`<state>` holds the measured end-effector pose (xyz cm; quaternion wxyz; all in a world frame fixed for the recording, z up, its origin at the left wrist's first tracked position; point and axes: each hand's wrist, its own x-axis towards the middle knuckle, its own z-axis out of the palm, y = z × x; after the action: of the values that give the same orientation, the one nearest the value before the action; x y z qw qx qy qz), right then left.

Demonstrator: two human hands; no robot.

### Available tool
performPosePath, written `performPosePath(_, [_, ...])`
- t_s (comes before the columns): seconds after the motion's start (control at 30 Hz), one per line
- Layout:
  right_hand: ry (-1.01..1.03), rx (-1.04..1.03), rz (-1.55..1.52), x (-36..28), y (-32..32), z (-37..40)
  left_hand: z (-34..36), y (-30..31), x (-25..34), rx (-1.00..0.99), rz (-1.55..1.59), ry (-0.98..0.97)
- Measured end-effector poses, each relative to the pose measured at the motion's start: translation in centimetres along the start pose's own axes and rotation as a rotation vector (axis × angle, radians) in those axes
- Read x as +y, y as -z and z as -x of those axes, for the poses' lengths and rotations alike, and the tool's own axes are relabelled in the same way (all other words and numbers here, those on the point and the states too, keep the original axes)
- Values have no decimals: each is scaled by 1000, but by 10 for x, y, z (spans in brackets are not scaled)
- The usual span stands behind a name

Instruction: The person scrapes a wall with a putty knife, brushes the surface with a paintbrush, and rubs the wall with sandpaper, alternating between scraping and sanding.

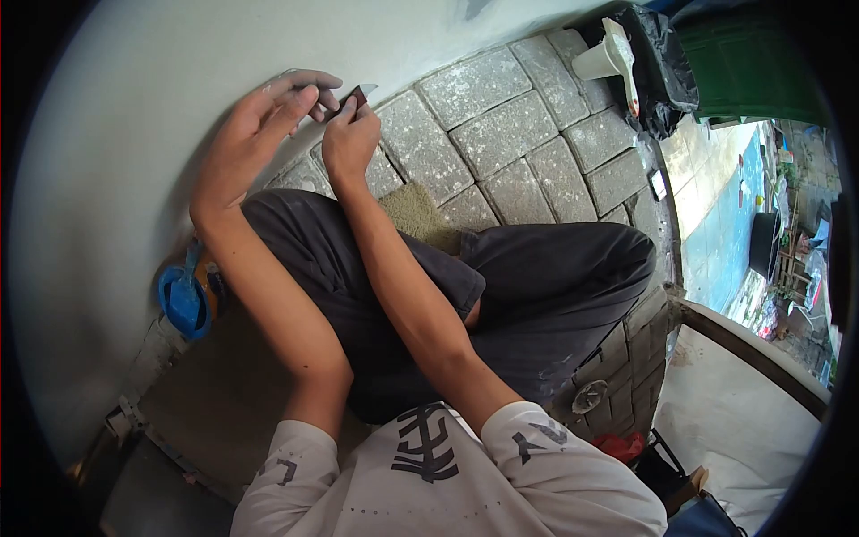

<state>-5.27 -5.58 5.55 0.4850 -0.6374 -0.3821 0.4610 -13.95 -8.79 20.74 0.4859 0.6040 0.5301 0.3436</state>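
Note:
My right hand [352, 141] is closed around a small knife [361, 93] with a dark reddish handle. Its short pale blade points up and right, close to the white wall [161, 116]. Just left of it, my left hand [277, 112] is raised along the wall, with its fingers stretched and slightly bent and grey dust on them. Nothing shows in its grasp, though part of the palm side is hidden. Both forearms reach forward over my crossed legs in dark trousers.
Grey paving blocks [474, 85] cover the floor. A greenish mat or sponge [419, 215] lies by my knee. A blue plastic container [185, 300] stands left. At upper right are a white cup [598, 63] and a black plastic bag [667, 67].

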Motion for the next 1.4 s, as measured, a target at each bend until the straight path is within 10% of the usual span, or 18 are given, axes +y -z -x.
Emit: performPosePath(1.4, [-15,-59,-193,10,11,-1,-1,4,-11,8,168,-11])
